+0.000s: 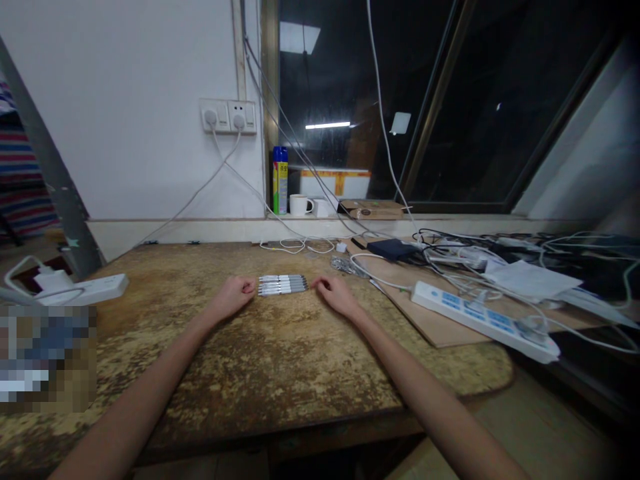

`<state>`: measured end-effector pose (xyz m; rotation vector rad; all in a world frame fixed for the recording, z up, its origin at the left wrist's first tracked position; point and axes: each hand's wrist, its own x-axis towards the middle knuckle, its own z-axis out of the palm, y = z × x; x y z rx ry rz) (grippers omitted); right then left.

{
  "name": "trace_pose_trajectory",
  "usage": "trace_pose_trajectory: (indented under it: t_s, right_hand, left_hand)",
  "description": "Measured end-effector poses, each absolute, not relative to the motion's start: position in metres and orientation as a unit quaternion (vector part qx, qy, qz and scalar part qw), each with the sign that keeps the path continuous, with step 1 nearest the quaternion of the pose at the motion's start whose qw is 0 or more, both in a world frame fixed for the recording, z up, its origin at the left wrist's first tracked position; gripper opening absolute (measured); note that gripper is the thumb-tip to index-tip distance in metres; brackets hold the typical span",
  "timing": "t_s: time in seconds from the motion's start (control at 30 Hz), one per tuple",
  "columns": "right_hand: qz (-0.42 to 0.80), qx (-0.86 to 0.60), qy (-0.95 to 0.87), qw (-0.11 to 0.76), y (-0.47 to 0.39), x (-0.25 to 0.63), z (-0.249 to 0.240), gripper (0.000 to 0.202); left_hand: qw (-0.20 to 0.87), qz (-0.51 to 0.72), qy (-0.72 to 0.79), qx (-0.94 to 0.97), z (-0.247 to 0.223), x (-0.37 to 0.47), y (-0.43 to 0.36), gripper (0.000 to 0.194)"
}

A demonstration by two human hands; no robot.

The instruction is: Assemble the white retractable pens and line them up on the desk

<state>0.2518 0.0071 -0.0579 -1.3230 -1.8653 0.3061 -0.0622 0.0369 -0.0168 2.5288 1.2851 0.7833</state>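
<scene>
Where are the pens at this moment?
In the head view, the pens lie left of centre on the table, between the left hand and right hand.

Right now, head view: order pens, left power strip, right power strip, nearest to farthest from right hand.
1. Pens, just left of the right hand.
2. Right power strip, off to its right.
3. Left power strip, at far left.

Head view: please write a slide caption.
Left hand and right hand flank a row of pens on a worn table.
</scene>
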Motion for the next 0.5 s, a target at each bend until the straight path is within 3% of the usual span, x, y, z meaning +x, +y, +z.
trace_pose_trajectory:
  t_s: [0.5]
  right_hand:
    - [0.103, -0.46, -0.781, 0.41, -0.001, 0.236, -0.057, 0.015]
  left_hand:
    - [0.107, 0.255, 0.415, 0.867, -0.018, -0.052, 0.031, 0.021]
